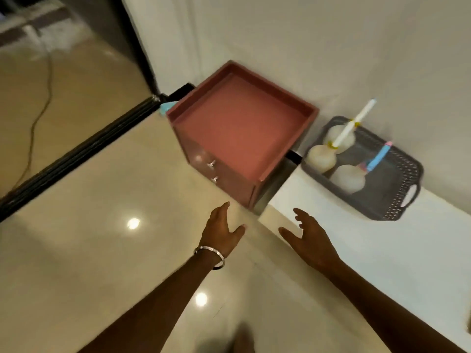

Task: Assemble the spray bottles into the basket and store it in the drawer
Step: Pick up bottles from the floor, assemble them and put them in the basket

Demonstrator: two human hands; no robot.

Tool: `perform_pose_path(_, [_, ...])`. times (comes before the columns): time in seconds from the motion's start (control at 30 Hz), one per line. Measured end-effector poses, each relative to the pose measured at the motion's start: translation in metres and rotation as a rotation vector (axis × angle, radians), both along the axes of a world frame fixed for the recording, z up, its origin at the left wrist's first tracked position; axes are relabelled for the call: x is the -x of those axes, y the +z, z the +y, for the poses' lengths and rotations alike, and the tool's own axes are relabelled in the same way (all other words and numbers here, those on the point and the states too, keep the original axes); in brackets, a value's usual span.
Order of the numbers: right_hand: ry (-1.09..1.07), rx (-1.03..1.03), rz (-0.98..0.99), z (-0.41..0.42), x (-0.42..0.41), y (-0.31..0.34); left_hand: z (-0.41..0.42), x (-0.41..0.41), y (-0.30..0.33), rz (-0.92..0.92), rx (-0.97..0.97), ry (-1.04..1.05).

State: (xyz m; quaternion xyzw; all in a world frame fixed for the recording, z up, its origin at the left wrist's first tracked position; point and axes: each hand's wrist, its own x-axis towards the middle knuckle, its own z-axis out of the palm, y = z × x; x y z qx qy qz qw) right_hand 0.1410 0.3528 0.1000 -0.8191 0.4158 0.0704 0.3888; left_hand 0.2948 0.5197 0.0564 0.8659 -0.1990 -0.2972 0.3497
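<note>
Right now your left hand (224, 231) and right hand (309, 238) both hang with fingers spread, holding nothing, well short of the grey basket (402, 179) on the white ledge beside the pink drawer unit (242, 128). Its spray bottles (328, 154) look light but loose, likely to roll; take the cut-out end handle (410, 196) and keep it level.
</note>
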Motion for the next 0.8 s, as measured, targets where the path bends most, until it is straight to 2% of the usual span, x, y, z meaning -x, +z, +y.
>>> perform_pose_path(0.13, [0.224, 0.035, 0.078, 0.06, -0.034, -0.003, 0.098, -0.018, -0.01, 0.008, -0.081, 0.144])
perform_pose_path(0.3, [0.457, 0.088, 0.085, 0.149, -0.071, 0.001, 0.228, -0.023, -0.016, 0.017, -0.102, 0.331])
perform_pose_path(0.4, [0.541, 0.138, 0.102, 0.208, -0.086, -0.001, 0.304, -0.019, -0.016, 0.014, -0.107, 0.424])
perform_pose_path(0.5, [0.669, 0.138, 0.129, 0.289, -0.101, -0.008, 0.398, -0.005, -0.019, 0.01, -0.111, 0.543])
perform_pose_path(0.57, [0.692, 0.148, 0.14, 0.315, -0.104, -0.008, 0.43, -0.001, -0.021, 0.016, -0.12, 0.578])
perform_pose_path(0.8, [0.964, 0.142, 0.17, 0.482, -0.118, -0.032, 0.614, 0.047, -0.04, 0.097, -0.159, 0.881])
